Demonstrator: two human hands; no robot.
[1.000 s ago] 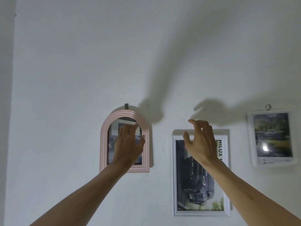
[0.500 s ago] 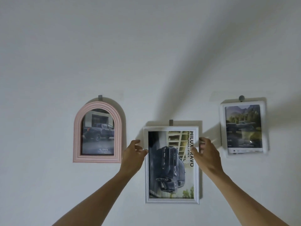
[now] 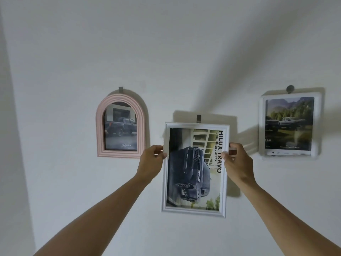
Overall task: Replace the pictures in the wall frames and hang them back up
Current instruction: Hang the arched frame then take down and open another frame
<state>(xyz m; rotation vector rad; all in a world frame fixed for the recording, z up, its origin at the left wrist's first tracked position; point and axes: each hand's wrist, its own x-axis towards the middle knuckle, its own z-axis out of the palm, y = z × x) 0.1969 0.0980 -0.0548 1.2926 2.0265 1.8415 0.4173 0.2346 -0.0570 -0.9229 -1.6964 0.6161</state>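
Wall (image 3: pixel 184 52), pale and bare, fills the view, with three frames hanging on it. The white rectangular frame (image 3: pixel 194 169), holding a sideways truck advert, sits at centre under a small grey hook (image 3: pixel 198 118); a pink arched frame (image 3: pixel 120 125) hangs at its ten o'clock and a white rounded frame (image 3: pixel 289 124) at its two o'clock. The left hand (image 3: pixel 152 159) pinches the central frame's left edge, the right hand (image 3: pixel 237 160) pinches its right edge, both at mid height. To lift it off cleanly, the person should probably raise both sides evenly until the hanger clears the hook, then draw it straight back. Half a second earlier the hands were only closing on the edges; now both grasp them.
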